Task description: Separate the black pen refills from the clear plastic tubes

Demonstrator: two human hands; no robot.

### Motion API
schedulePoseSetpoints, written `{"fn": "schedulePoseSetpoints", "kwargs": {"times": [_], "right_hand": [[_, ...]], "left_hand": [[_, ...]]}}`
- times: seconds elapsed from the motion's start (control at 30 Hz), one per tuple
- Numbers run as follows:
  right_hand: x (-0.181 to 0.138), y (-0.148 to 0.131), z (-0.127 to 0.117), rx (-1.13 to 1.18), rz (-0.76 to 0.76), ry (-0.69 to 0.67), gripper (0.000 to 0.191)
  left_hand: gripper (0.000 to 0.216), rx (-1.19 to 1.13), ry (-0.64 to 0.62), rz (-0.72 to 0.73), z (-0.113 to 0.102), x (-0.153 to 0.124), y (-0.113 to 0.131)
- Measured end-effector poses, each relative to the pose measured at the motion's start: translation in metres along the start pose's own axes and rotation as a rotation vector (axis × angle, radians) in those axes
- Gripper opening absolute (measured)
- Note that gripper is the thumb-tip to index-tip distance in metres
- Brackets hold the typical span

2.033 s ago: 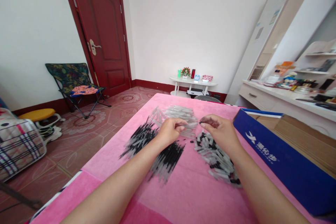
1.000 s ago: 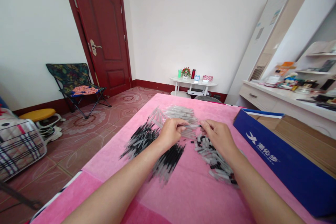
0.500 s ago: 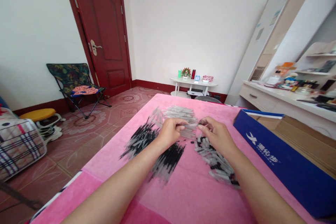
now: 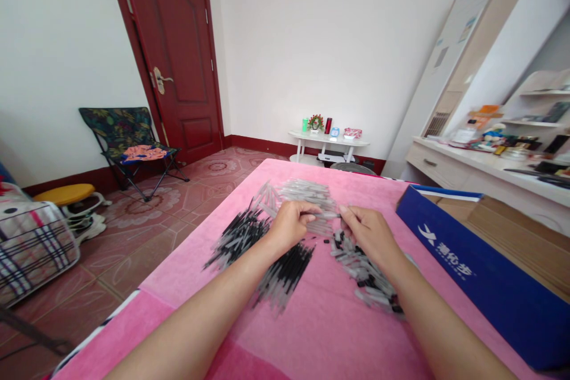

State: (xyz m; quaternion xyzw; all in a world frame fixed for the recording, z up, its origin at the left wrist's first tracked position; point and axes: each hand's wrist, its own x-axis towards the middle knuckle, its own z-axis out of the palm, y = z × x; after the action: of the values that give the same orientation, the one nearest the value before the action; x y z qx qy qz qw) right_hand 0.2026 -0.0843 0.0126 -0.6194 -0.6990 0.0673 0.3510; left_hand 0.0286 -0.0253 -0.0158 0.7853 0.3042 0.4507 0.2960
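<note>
Here, pinching a slender translucent-grey plastic tube (image 4: 328, 214) in the left hand (image 4: 290, 223), with right hand (image 4: 367, 228) at its end, grip unclear, above pink plush cloth (image 4: 333, 341).

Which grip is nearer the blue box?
Right. The right grip is left of the blue box, apart from it; the left grip is farther left.

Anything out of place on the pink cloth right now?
A small black piece lies apart, just left of the heap of short clear and black pieces, so it looks stray. Some clear tubes slant askew beside the neater bundle.
</note>
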Motion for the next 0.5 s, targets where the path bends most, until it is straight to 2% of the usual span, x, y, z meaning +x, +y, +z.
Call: {"fn": "schedulePoseSetpoints", "kwargs": {"times": [0.1, 0.17, 0.3, 0.4, 0.5], "right_hand": [[0.0, 0.0, 0.001, 0.021, -0.035, 0.018, 0.036], [0.001, 0.001, 0.002, 0.065, -0.02, 0.002, 0.037], [0.001, 0.003, 0.007, 0.319, 0.123, -0.083, 0.046], [0.002, 0.007, 0.009, 0.486, 0.2, -0.093, 0.048], [0.004, 0.015, 0.01, 0.416, 0.168, -0.04, 0.046]], "left_hand": [[0.026, -0.013, 0.011, -0.005, 0.0, 0.0, 0.0], [0.026, -0.004, 0.009, 0.013, 0.0, 0.0, 0.001], [0.028, 0.059, 0.005, 0.052, -0.002, 0.0, 0.003], [0.029, 0.12, 0.013, 0.086, -0.005, 0.0, 0.004], [0.028, 0.115, 0.034, 0.082, -0.006, 0.001, 0.004]]}}
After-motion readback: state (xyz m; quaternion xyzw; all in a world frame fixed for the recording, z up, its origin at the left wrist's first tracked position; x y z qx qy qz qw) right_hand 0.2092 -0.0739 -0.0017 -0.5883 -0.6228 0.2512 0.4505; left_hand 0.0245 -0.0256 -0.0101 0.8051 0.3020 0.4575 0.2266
